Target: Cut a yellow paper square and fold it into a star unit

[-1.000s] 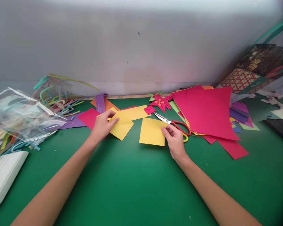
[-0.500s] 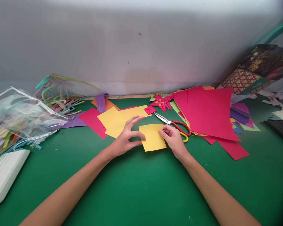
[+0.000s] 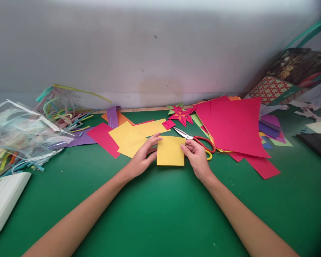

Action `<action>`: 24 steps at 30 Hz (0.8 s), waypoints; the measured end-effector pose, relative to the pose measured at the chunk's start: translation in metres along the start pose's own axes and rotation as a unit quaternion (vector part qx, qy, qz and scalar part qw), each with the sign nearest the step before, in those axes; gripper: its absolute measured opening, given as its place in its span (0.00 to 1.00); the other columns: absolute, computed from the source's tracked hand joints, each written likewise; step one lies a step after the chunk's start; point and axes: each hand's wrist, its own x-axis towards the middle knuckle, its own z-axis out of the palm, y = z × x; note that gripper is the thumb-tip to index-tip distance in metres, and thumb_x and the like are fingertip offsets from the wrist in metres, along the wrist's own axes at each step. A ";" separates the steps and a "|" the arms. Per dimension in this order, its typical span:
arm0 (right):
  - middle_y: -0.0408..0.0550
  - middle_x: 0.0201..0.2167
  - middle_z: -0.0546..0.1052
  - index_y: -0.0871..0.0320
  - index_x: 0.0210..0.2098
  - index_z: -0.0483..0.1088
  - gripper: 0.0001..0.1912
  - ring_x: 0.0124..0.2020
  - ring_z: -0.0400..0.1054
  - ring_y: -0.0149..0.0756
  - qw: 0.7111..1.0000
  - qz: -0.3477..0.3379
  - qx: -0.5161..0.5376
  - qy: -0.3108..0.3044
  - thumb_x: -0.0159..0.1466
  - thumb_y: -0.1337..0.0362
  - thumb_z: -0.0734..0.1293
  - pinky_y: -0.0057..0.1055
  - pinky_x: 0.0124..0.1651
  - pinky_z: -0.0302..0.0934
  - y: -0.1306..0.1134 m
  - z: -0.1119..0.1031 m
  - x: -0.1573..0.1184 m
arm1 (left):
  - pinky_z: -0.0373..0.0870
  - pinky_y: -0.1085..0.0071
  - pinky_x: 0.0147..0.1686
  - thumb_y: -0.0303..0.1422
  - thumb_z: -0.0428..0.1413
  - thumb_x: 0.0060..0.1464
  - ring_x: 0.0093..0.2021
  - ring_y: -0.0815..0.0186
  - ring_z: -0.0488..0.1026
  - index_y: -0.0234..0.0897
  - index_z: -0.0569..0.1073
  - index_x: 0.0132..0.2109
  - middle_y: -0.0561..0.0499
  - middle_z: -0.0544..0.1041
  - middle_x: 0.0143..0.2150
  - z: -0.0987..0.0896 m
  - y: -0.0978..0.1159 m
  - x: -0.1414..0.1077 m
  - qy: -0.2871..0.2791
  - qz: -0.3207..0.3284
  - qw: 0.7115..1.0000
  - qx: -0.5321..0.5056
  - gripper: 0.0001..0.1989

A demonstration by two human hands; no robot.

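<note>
A small square of yellow paper (image 3: 170, 151) is held up over the green table, nearly square to me. My right hand (image 3: 196, 157) pinches its right edge, thumb in front and fingers behind. At the left edge is my left hand (image 3: 143, 159), its fingers stretched out and its fingertips against or just beside the paper; contact is hard to make out. Scissors (image 3: 203, 141) with red and yellow handles lie just beyond my right hand. Behind the square sit a small folded red paper piece (image 3: 168, 124) and a red folded paper star (image 3: 181, 116).
Large red sheets (image 3: 232, 126) are stacked at the right. Yellow sheets (image 3: 131, 137) and a red sheet (image 3: 104, 139) lie left of centre. A clear plastic bag (image 3: 29, 125), colourful strips and a white device (image 3: 8, 200) occupy the left side. A wall (image 3: 96, 53) rises behind.
The yellow square has turned to sit straighter and moved slightly up and left. My left thumb has come off its front, and the left fingers have drawn closer together.
</note>
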 end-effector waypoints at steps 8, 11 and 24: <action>0.41 0.25 0.77 0.54 0.36 0.70 0.16 0.26 0.70 0.36 1.000 -0.011 -0.029 -0.003 0.62 0.49 0.74 0.29 0.29 0.64 0.003 0.001 0.000 | 0.70 0.72 0.31 0.41 0.60 0.63 0.29 0.69 0.71 0.40 0.63 0.66 0.55 0.72 0.32 0.001 -0.008 0.001 0.053 -0.097 0.993 -0.033 0.29; 0.41 0.24 0.76 0.54 0.35 0.71 0.17 0.25 0.69 0.36 0.998 -0.015 -0.055 -0.002 0.63 0.48 0.73 0.30 0.29 0.64 0.001 0.001 -0.001 | 0.69 0.71 0.30 0.41 0.58 0.64 0.28 0.69 0.69 0.40 0.63 0.66 0.55 0.70 0.32 0.002 -0.007 -0.001 0.047 -0.083 0.995 -0.003 0.27; 0.45 0.29 0.79 0.54 0.36 0.75 0.14 0.32 0.74 0.41 0.997 -0.017 -0.068 -0.018 0.64 0.50 0.72 0.32 0.33 0.67 0.001 0.000 0.000 | 0.62 0.47 0.68 0.27 0.56 0.63 0.74 0.50 0.54 0.43 0.80 0.46 0.49 0.52 0.76 -0.002 0.004 -0.002 0.034 0.089 0.974 0.204 0.10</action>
